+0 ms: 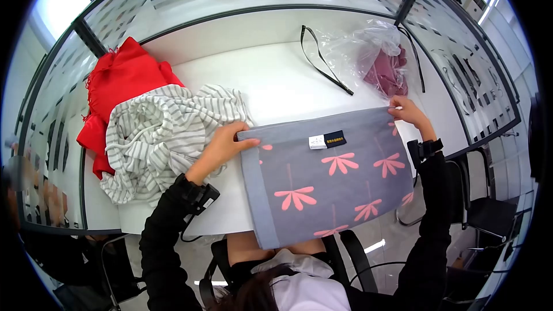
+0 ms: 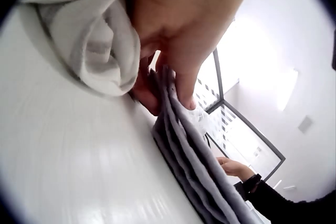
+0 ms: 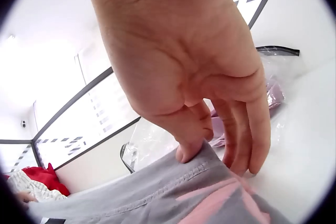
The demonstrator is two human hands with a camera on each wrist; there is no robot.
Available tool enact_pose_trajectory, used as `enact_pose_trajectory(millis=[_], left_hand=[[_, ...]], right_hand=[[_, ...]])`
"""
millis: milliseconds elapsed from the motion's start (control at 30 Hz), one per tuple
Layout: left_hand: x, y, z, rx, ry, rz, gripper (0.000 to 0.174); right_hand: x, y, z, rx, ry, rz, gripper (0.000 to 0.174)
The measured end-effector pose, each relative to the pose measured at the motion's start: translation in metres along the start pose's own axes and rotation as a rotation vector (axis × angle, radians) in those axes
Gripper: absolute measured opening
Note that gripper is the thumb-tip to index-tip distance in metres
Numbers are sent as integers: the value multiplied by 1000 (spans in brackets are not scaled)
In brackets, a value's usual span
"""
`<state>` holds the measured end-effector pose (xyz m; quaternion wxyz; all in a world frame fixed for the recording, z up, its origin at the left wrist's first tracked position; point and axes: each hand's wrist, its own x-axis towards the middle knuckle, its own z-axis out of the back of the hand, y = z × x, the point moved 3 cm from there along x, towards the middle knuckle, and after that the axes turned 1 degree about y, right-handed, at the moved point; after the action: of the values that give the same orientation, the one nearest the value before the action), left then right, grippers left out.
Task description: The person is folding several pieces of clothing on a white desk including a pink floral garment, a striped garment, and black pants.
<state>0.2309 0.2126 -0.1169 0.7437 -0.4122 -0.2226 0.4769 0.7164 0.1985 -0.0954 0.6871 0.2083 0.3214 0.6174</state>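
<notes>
A folded grey cloth [image 1: 299, 167] with pink flowers and a sewn-in label [image 1: 327, 140] spans both hands, its lower part hanging past the table's front edge. My left hand [image 1: 224, 145] pinches its top left corner, thumb on the near face. In the left wrist view, several stacked layers of the cloth [image 2: 191, 155] run from between the thumb and fingers of that hand [image 2: 181, 29]. At the top right corner, my right hand [image 1: 410, 114] pinches the hem. The right wrist view shows the thumb of this hand [image 3: 184, 77] on the stitched edge, fingers behind.
A crumpled grey-and-white striped cloth [image 1: 161, 132] lies left of my left hand, over a red fringed cloth [image 1: 129, 78]. At the back right is a clear plastic bag [image 1: 351, 52] with something dusky pink [image 1: 387, 72] inside. Glazed partitions [image 1: 253, 7] border the white table [image 1: 259, 86].
</notes>
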Motion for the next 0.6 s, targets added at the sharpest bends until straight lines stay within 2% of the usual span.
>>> enact_pose_trajectory(millis=[133, 233, 333, 467, 500, 600], left_hand=[[1, 11, 2, -118, 31, 29, 25], [4, 15, 4, -97, 31, 36, 26], [1, 11, 6, -35, 12, 20, 28], [0, 10, 5, 24, -24, -57, 29], [0, 12, 5, 46, -32, -78, 29], [-2, 11, 4, 95, -43, -131, 29]], right_hand=[[-4, -4, -4, 11, 61, -149, 14], [-11, 1, -9, 84, 154, -145, 14], [-15, 4, -12, 113, 135, -107, 16], [-24, 13, -17, 144, 131, -109, 25], [-25, 13, -18, 86, 97, -122, 32], [-30, 19, -25, 63, 43, -20, 36]])
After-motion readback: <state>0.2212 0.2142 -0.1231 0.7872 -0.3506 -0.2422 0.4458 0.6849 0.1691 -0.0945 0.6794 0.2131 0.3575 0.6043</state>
